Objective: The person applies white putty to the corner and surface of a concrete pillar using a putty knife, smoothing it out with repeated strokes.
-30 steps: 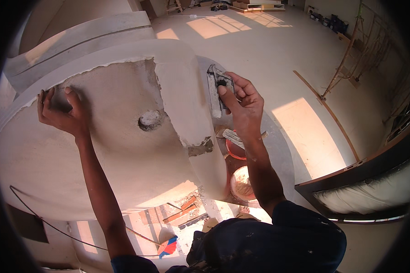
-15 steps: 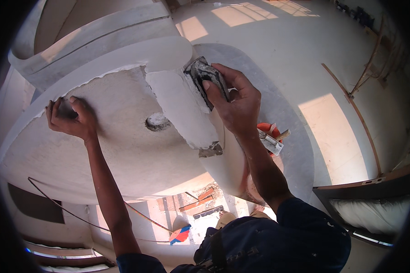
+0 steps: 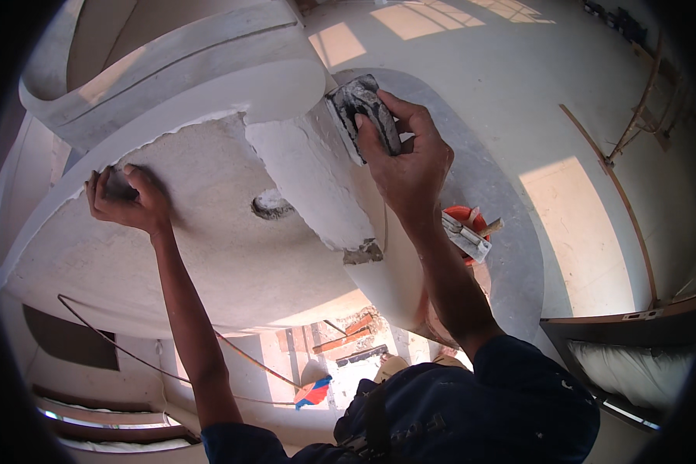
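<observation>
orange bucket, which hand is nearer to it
Right. The right hand, holding a dark tool, is above and left of the orange bucket in the picture; the left hand is far left, at the pale curved surface.

Sunlight patches (image 3: pixel 580 240) brighten the pale floor (image 3: pixel 510 104).

— What is the person wearing?
— A dark navy shirt (image 3: pixel 479 414). The left sleeve (image 3: pixel 243 445) and the right sleeve (image 3: pixel 530 373) are both short.
— Is the cloth plain?
— Not fully. Small pale specks are scattered on the right sleeve and on the body of the shirt. On the chest there is a faint pale marking (image 3: pixel 435 423), and to its left a black band (image 3: pixel 377 421), like a strap.
— And the arms?
— Both forearms (image 3: pixel 189 309) are bare, as are the left hand (image 3: pixel 131 199) and the right hand (image 3: pixel 410 155).
— What about the legs?
— Two tan shapes (image 3: pixel 392 369) show at the shirt's far edge; I cannot tell whether shoes or trousers.
</observation>
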Tool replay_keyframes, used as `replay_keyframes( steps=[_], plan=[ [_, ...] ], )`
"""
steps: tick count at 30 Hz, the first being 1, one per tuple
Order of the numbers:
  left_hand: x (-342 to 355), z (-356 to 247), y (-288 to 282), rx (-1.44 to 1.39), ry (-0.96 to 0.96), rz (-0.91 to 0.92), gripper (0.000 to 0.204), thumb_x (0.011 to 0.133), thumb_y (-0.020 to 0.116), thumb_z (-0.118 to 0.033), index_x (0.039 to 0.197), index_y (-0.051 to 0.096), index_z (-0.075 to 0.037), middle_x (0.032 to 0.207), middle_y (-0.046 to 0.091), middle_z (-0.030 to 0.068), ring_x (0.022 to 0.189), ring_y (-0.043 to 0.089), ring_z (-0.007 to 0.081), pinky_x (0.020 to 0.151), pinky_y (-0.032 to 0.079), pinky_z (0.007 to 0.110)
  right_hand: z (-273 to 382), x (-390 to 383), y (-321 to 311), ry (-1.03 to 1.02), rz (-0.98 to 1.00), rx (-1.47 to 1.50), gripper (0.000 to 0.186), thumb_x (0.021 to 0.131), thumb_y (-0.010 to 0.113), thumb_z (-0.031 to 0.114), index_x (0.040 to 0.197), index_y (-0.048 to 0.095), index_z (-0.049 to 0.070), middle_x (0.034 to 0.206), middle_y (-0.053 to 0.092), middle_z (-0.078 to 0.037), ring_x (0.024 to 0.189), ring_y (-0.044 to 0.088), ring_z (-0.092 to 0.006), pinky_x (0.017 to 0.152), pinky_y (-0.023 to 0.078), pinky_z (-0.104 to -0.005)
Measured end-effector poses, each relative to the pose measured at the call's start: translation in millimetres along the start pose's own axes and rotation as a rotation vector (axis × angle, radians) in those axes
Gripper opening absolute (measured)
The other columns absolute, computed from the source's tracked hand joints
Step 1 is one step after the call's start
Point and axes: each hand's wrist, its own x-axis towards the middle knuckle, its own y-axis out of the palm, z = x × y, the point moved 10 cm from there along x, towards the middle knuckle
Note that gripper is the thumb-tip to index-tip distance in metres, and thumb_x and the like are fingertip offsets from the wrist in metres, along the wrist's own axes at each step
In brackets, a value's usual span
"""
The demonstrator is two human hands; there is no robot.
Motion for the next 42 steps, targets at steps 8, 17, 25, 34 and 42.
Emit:
replay_keyframes(
  steps=[8,17,25,34,42],
  plan=[
    [0.2,0.0,-0.5,0.016,0.031,-0.004,0.038,0.091,0.067,-0.022,0.117,0.053,0.002,0.130,0.054,0.0193,0.134,0.042,0.0381,0.111,0.033,0.054,2.1,-16.9,-0.6,0.102,0.039,0.226,0.032,0.082,0.084,0.010,0.111,0.072,0.002,0.097,0.077,-0.011,0.078,0.073,-0.0136,0.067,0.060,-0.0272],
    [0.8,-4.3,0.5,0.016,0.055,0.002,0.035,0.091,0.066,-0.020,0.114,0.052,0.002,0.126,0.055,0.0192,0.133,0.042,0.0381,0.110,0.034,0.054,16.4,-29.2,-8.8,0.063,0.021,0.292,0.037,0.079,0.086,0.006,0.113,0.072,0.004,0.103,0.074,-0.011,0.083,0.071,-0.0128,0.061,0.059,-0.0264],
    [3.2,-1.6,1.3,0.010,0.050,0.004,0.036,0.091,0.066,-0.019,0.115,0.050,0.003,0.126,0.054,0.0198,0.132,0.042,0.0369,0.109,0.034,0.053,70.5,-87.5,18.5,-0.358,0.206,0.091,0.046,0.071,0.088,0.002,0.113,0.070,0.005,0.111,0.076,-0.009,0.088,0.070,-0.0205,0.076,0.057,-0.0303],
    [-3.2,2.3,5.8,0.022,0.037,0.018,0.038,0.091,0.066,-0.021,0.115,0.050,0.003,0.124,0.056,0.0183,0.133,0.041,0.0368,0.110,0.033,0.054,76.4,-78.2,37.4,-0.289,0.212,0.070,0.045,0.073,0.087,0.004,0.115,0.071,0.006,0.100,0.075,-0.005,0.085,0.070,-0.0211,0.073,0.059,-0.0308],
    [3.1,-3.7,1.4,-0.006,0.027,-0.012,0.035,0.090,0.066,-0.019,0.113,0.051,0.003,0.122,0.056,0.0178,0.132,0.042,0.0375,0.110,0.034,0.056,20.2,-27.0,10.4,0.091,0.034,0.351,0.037,0.083,0.083,0.006,0.116,0.069,-0.001,0.100,0.075,-0.012,0.081,0.071,-0.0121,0.056,0.056,-0.0230]
  ],
)
